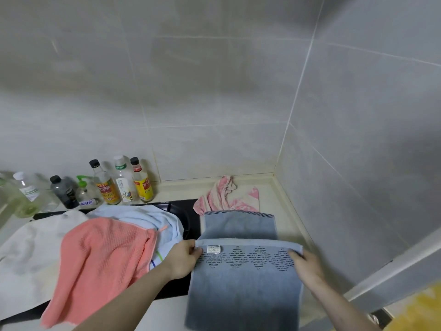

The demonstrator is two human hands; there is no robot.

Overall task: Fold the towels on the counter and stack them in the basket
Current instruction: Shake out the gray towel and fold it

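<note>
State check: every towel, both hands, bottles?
grey towel: partly folded, edge pinched by both hands
left hand: grip on left corner
right hand: grip on right corner
coral towel: unfolded, heaped
pink-and-white towel: crumpled
bottles: upright, capped

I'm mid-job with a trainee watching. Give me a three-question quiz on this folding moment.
1. True or false: both hands grip the gray towel.
2. Which towel lies crumpled in the far corner? A white, B pink-and-white, C coral.
3. Fill in: the coral towel lies partly over the ____ towel.

Key: 1 true: left hand and right hand pinch its folded edge. 2 B, the pink-and-white towel. 3 light blue.
</note>
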